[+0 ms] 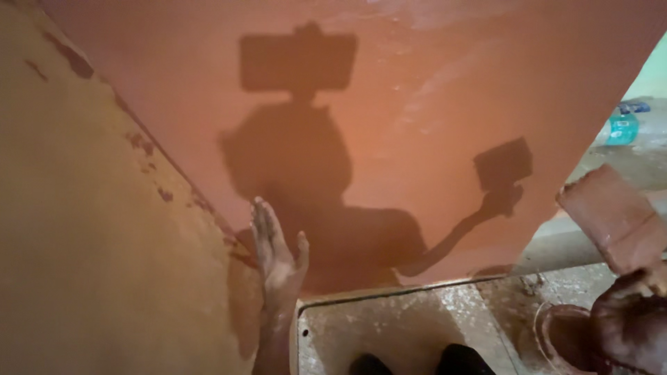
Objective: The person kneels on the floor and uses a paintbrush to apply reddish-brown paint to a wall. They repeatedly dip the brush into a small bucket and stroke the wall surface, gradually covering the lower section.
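Head view: left hand (278,257) is pressing flat, fingers spread, against the red wall (417,104) — right hand (636,323) is gripping a stiff, likely paint-slick rectangular pad (611,219) by its lower edge.

A flat reddish-brown trowel board (615,219) tilts up at lower right (paint-smeared), above a round paint-coated bucket (559,337) on the floor

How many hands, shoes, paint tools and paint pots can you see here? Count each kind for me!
Hands: 2, the left hand flat on the reddish wall, the right hand holding the tool
Flat paint tools: 1
Round paint pots: 1
Black shoe tips: 2
Total: 6
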